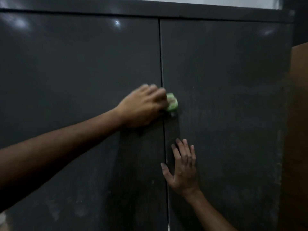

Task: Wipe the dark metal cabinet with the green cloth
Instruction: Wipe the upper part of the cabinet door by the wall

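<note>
cabinet: a tall dark grey metal cabinet [225,72] with two glossy doors fills the view; the vertical seam between the doors [161,55] is the landmark for everything below.
cloth: a small bunched green cloth [172,102] pressed to the door face just to the right of the seam, about mid-height in view; only a wad of it shows beyond the fingers.
left hand: the left hand [143,105] reaches in from the left of the seam, fingers curled round the cloth and clamped on it, knuckles straddling the seam; it is motion-blurred.
right hand: the right hand [182,167] lies flat on the right-hand door, just right of the seam and below the cloth, fingers straight and spread, pointing up, holding nothing; it looks to be bracing the door.
key relation: the cloth sits at the fingertip side of the left hand, toward the right-hand door. the seam runs vertically, so an up-and-down stroke would follow it, while a sideways stroke would cross it.
surface: dull smears and dusty patches show low on both doors and on the right door's far side from the seam; the upper panels look shinier.
step: wiping in progress near the seam, as i judge it, with much of the right door yet to cover.
caution: a downward stroke right of the seam would meet the bracing hand.
beside: a brown panel [298,114] stands at the far right, well away from the seam.
</note>
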Motion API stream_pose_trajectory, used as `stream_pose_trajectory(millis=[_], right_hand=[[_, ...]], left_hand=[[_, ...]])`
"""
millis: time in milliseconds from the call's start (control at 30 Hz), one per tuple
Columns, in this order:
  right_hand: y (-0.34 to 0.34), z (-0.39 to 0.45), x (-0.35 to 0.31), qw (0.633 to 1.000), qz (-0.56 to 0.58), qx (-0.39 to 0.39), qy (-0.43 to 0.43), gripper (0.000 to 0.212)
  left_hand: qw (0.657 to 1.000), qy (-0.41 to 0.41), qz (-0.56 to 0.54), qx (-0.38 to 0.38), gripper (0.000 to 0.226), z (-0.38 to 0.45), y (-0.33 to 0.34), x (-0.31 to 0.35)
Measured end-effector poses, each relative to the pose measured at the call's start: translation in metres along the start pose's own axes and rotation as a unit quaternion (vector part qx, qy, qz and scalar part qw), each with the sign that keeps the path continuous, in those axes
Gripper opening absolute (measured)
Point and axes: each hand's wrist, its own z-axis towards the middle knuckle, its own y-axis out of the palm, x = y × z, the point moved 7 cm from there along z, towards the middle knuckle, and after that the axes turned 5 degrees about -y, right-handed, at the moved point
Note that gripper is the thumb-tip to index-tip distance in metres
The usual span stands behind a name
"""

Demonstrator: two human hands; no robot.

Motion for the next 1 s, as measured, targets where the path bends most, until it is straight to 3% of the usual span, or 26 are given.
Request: stream_pose_trajectory(millis=[67, 100, 133, 233, 300, 333, 400, 467, 500, 533, 633, 667, 700, 800, 833, 867, 900, 967, 1000], right_hand=[[0.0, 0.0, 0.001, 1.0, 0.008, -0.002, 0.002, 0.066], [0.001, -0.001, 0.002, 1.0, 0.011, -0.002, 0.002, 0.066], [0.0, -0.002, 0.002, 1.0, 0.013, -0.001, 0.002, 0.066], [-0.001, 0.0, 0.001, 1.0, 0.009, 0.005, 0.0, 0.064], [-0.002, 0.0, 0.0, 1.0, 0.005, 0.003, -0.001, 0.064], [-0.002, 0.0, -0.001, 1.0, 0.005, 0.001, -0.001, 0.064], [-0.003, 0.001, -0.002, 1.0, 0.003, -0.003, -0.002, 0.064], [-0.005, 0.002, -0.003, 1.0, -0.003, -0.01, -0.002, 0.063], [-0.006, 0.002, -0.003, 1.0, -0.003, -0.014, 0.0, 0.063], [-0.008, 0.002, -0.003, 1.0, 0.0, -0.018, 0.003, 0.063], [-0.017, 0.004, 0.0, 0.999, 0.012, -0.034, -0.013, 0.064], [-0.021, 0.002, 0.002, 0.999, 0.016, -0.039, -0.023, 0.063], [-0.026, 0.0, 0.005, 0.999, 0.018, -0.042, -0.03, 0.061], [-0.04, -0.007, 0.023, 0.999, -0.006, -0.043, -0.022, 0.058], [-0.044, -0.009, 0.032, 0.999, -0.015, -0.045, -0.012, 0.058], [-0.048, -0.011, 0.042, 0.999, -0.023, -0.046, -0.003, 0.058], [-0.052, -0.012, 0.052, 0.998, -0.029, -0.048, 0.005, 0.057], [-0.059, -0.013, 0.073, 0.997, -0.039, -0.057, 0.016, 0.057], [-0.061, -0.014, 0.083, 0.997, -0.043, -0.064, 0.015, 0.058]], left_hand=[[0.981, -0.183, -0.011, 0.059, 0.043, 0.016, -0.014, -0.043], [0.969, -0.235, -0.021, 0.07, 0.045, 0.018, -0.016, -0.049], [0.97, -0.232, -0.024, 0.073, 0.047, 0.02, -0.013, -0.042], [0.999, 0.008, -0.025, 0.025, 0.049, 0.012, 0.002, 0.028], [0.996, 0.09, -0.009, -0.019, 0.05, 0.004, 0.007, 0.044], [0.997, 0.072, -0.006, -0.021, 0.05, 0.009, 0.006, 0.036], [0.997, -0.064, -0.02, 0.025, 0.046, 0.026, -0.002, 0.001], [0.97, -0.227, -0.034, 0.077, 0.046, 0.033, -0.008, -0.024], [0.964, -0.249, -0.048, 0.081, 0.049, 0.034, -0.005, -0.019], [0.971, -0.217, -0.061, 0.076, 0.051, 0.035, 0.001, -0.002], [0.998, 0.029, -0.028, 0.043, 0.05, 0.026, 0.017, 0.066], [0.998, 0.053, -0.01, 0.045, 0.049, 0.026, 0.018, 0.067], [0.998, 0.032, -0.005, 0.057, 0.047, 0.032, 0.017, 0.059], [0.969, -0.223, -0.035, 0.105, 0.046, 0.053, 0.008, 0.01], [0.956, -0.272, -0.04, 0.105, 0.047, 0.057, 0.007, 0.009], [0.958, -0.263, -0.042, 0.104, 0.048, 0.062, 0.01, 0.022], [0.974, -0.2, -0.038, 0.097, 0.048, 0.067, 0.016, 0.045], [0.998, 0.012, -0.022, 0.051, 0.047, 0.063, 0.027, 0.099], [0.997, 0.075, -0.004, 0.036, 0.046, 0.06, 0.029, 0.106]])
